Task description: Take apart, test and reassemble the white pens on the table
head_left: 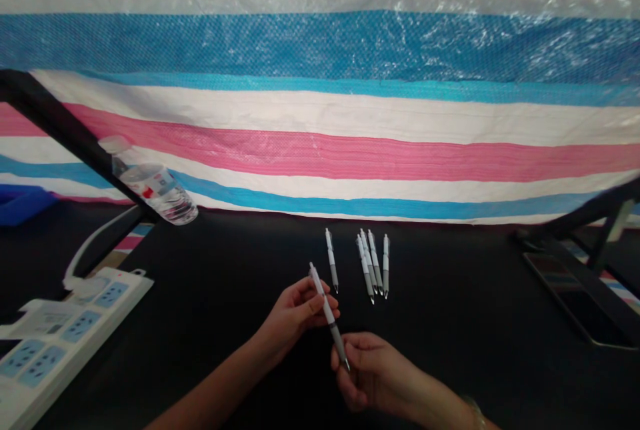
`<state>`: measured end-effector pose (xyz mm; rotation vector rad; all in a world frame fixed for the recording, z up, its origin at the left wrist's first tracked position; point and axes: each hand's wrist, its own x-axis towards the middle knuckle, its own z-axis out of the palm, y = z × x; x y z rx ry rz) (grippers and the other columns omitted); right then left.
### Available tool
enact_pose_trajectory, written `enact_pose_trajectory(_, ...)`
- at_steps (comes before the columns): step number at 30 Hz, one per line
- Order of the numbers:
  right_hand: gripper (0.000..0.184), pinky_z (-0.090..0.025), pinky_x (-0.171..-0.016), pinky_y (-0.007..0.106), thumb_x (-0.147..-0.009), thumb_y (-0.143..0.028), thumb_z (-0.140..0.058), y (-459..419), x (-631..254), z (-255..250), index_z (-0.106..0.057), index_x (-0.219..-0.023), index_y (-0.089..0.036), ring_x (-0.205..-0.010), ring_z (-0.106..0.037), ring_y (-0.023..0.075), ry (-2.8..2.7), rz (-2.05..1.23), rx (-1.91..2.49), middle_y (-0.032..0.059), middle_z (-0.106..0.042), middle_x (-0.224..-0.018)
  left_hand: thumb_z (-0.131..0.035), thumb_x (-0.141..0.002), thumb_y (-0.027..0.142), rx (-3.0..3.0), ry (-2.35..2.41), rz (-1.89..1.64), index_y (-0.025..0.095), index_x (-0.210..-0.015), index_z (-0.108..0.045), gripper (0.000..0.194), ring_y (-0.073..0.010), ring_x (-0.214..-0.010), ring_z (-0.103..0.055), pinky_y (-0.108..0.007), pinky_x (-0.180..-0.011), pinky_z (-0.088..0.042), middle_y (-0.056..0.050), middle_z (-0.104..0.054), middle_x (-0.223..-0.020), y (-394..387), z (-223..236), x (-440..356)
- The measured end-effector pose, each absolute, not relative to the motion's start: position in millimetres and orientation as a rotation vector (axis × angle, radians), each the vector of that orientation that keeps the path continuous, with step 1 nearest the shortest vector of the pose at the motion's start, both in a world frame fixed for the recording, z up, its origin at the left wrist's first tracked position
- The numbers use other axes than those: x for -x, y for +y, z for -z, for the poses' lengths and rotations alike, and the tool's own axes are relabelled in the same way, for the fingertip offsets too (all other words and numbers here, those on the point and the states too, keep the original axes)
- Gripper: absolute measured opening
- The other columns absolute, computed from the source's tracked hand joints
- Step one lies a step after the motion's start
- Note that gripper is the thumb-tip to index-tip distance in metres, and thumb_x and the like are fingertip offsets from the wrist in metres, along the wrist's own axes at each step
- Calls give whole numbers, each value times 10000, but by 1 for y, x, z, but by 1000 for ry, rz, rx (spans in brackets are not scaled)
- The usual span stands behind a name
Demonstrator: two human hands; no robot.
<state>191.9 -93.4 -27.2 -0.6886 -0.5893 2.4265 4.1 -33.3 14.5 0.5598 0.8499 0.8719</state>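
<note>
Head view: I have the left hand [294, 310] pinching a retractable pen [329, 315] above the table [240, 263], tip slanting down-right to the right hand [373, 360], whose curled fingers meet it, grip unclear.

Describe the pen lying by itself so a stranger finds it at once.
Start at the striped sheet behind the black table. Near the table's middle, in front of the sheet, lies a cluster of white-and-grey pens. Take the lone pen to the left of that cluster, just beyond the left hand: it alone lies apart from the others.
</note>
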Motion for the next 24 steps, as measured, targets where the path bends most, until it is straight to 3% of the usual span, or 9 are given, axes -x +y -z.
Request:
enact_pose_trajectory(3, 520, -371, -504, 223, -883, -585, -657, -93, -192, 27, -585, -1069, -105, -491, -604, 125, -583, -2419, 703, 57, -699, -648, -942, -634, 323, -540, 879, -921, 141, -887, -707, 390, -210, -720, -750, -285, -676, -591, -72, -774, -786, -32, -15, -5)
enact_pose_trajectory(5, 475, -376, -507, 213, -883, -561, -674, -94, -192, 28, -534, -1074, -150, -515, -629, 132, -585, -2409, 701, 49, -718, -665, -944, -631, 329, -532, 885, -940, 140, -892, -713, 396, -212, -725, -751, -293, -686, -595, -71, -775, -789, -32, -15, -5)
enact_pose_trajectory(9, 396, -350, -490, 199, -852, -477, -747, -94, -193, 31, -489, -930, -188, -484, -591, 110, -589, -2404, 696, 14, -695, -634, -940, -639, 329, -525, 883, -935, 145, -906, -715, 395, -210, -729, -751, -298, -700, -600, -68, -779, -795, -32, -14, -4)
enact_pose_trajectory(14, 461, -399, -535, 229, -903, -538, -658, -92, -193, 28, -600, -996, -90, -524, -619, 129, -563, -2442, 698, 56, -689, -648, -939, -640, 337, -532, 883, -929, 143, -906, -713, 399, -208, -726, -752, -288, -692, -600, -69, -780, -792, -33, -14, -4)
enact_pose_trajectory(17, 485, -395, -517, 221, -904, -587, -631, -92, -193, 27, -545, -1064, -137, -514, -626, 133, -572, -2441, 705, 54, -714, -674, -947, -625, 331, -526, 891, -931, 143, -905, -711, 412, -213, -729, -753, -291, -690, -600, -69, -779, -790, -33, -16, -5)
enact_pose_trajectory(20, 446, -373, -485, 198, -842, -538, -739, -93, -193, 27, -475, -955, -198, -475, -605, 116, -584, -2430, 726, 14, -698, -637, -944, -629, 333, -529, 902, -927, 142, -907, -711, 410, -211, -727, -750, -299, -701, -600, -70, -778, -793, -34, -17, -6)
enact_pose_trajectory(24, 437, -406, -506, 215, -852, -533, -720, -92, -192, 26, -563, -925, -132, -492, -610, 117, -547, -2424, 735, 32, -679, -618, -943, -632, 326, -540, 898, -929, 141, -898, -710, 399, -211, -723, -748, -304, -707, -599, -71, -774, -790, -35, -18, -7)
